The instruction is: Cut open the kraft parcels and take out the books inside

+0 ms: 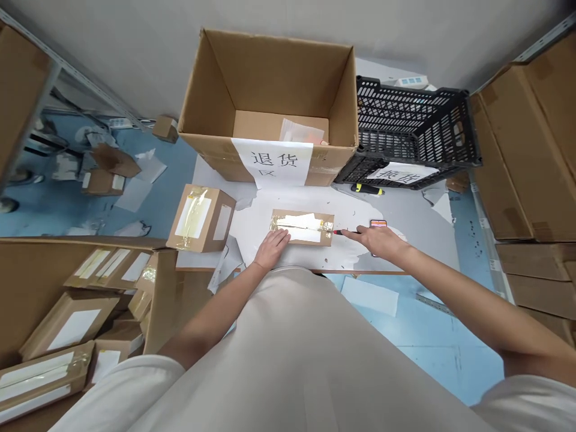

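Note:
A small taped cardboard box (324, 239) with white labels on top lies flat on the white-covered table. My left hand (271, 247) is closed over its near left edge, fingertips on the top face; the thumb is hard to make out. At the box's right end, my right hand (380, 240) is closed around a slim black tool (344, 232) with a red tip. The tip points at the taped end; whether it touches is too small to tell. Just beyond the right hand is a phone (378, 224) with a lit screen, partly covered by the hand.
A large open carton (211, 147) with a paper sign stands behind, beside a black plastic crate (407, 162). A yellow-and-black cutter (368, 189) lies before the crate. Left is a taped box (211, 219). A big carton (166, 288) at lower left holds several parcels. Stacked cartons (526, 150) stand right.

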{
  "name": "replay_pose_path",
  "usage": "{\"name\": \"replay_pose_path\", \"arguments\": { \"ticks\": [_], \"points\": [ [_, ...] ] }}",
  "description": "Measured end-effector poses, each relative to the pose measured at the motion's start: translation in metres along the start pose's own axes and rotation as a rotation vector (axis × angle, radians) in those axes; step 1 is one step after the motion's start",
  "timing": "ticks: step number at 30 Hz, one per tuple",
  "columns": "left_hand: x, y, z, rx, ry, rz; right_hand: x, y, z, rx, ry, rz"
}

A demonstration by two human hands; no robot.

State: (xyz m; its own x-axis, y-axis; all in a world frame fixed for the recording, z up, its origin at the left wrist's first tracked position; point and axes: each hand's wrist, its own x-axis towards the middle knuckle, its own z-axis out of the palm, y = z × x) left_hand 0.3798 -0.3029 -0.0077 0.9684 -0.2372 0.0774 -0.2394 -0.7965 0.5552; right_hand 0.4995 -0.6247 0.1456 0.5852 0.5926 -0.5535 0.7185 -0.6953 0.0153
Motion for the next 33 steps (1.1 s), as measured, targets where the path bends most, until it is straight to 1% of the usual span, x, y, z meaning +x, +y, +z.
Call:
{"name": "replay_pose_path", "arguments": {
  "ticks": [4,5,7,9,13,14,16,20,25,29,33],
  "points": [
    [0.002,0.003,-0.006,0.001,0.005,0.011,-0.029,0.027,0.025,0.079,0.011,0.070],
    [0.003,0.004,-0.008,0.005,0.002,0.016,-0.036,0.031,0.034,0.145,0.037,0.099],
    [0.006,0.009,-0.015,0.017,-0.009,0.019,-0.045,0.032,0.053,0.371,0.142,0.160],
    [0.012,0.014,-0.022,0.037,-0.025,0.014,-0.045,0.019,0.074,0.690,0.253,0.227],
    [0.035,0.022,-0.033,0.130,-0.076,0.038,-0.024,-0.028,0.110,1.353,0.385,0.420],
    [0.042,0.023,-0.034,0.162,-0.087,0.042,-0.018,-0.039,0.115,1.475,0.420,0.455],
    [0.056,0.023,-0.035,0.211,-0.113,0.039,-0.007,-0.054,0.121,1.634,0.475,0.484],
    [0.072,0.021,-0.033,0.211,-0.128,0.026,0.005,-0.064,0.121,1.734,0.499,0.473],
    [0.073,0.022,-0.031,0.177,-0.080,0.003,0.005,-0.066,0.119,1.768,0.481,0.462],
    [0.073,0.023,-0.030,0.190,-0.079,-0.017,0.002,-0.067,0.124,1.749,0.470,0.431],
    [0.072,0.022,-0.028,0.158,-0.069,-0.032,-0.002,-0.059,0.122,1.669,0.418,0.412]
  ]
}}
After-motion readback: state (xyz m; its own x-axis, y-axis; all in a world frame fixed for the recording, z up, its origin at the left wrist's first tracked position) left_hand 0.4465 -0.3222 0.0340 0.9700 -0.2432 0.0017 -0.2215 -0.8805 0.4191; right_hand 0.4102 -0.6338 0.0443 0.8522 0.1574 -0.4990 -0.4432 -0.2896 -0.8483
